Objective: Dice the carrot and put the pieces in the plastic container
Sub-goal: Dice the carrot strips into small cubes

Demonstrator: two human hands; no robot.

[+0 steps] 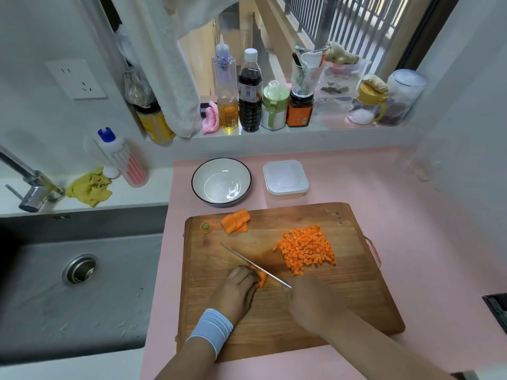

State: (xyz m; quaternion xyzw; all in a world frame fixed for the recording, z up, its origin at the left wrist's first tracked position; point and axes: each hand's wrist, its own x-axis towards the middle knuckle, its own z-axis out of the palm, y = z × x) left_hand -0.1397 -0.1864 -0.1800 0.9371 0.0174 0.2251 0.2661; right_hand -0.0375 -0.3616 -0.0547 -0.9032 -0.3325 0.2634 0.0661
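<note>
A wooden cutting board (343, 297) lies on the pink counter. My left hand (237, 289) holds a small carrot piece (262, 278) down on the board with curled fingers. My right hand (310, 300) grips a knife (252, 263) whose blade rests against that piece, tip pointing to the far left. A heap of diced carrot (306, 249) lies on the board's right part. Sliced carrot slabs (236, 221) and the carrot's stem end (207, 226) sit at the far left corner. The white plastic container (285, 180) stands behind the board.
A white bowl with a dark rim (221, 185) stands left of the container. The grey sink (74, 286) and tap (30, 185) are to the left. Bottles and jars (249, 91) line the window sill. A dish soap bottle (123, 157) and yellow cloth (89, 189) sit behind the sink.
</note>
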